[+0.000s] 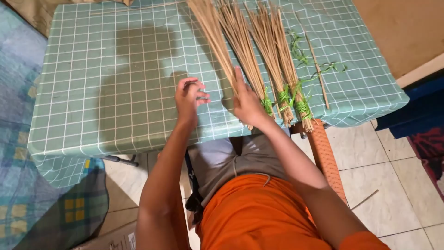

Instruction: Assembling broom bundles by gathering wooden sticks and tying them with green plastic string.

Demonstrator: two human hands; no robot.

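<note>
Near edge of table [115,139] runs across mid-frame; lots of bare green checked cloth at left & centre, tiled floor [393,176] open at lower right. Left hand [188,96] hovers loosely curled, fingers part-bent, holding nothing visible. Right hand [247,103] lies flat, fingers together, pressing on leftmost stick bundle [217,37]. Beside it, tied bundles [277,60] w/ green string [300,109] fan toward upper frame. Brown wall at upper right.

Single head-worn view, steeply downward, close over the table [115,92] edge
</note>
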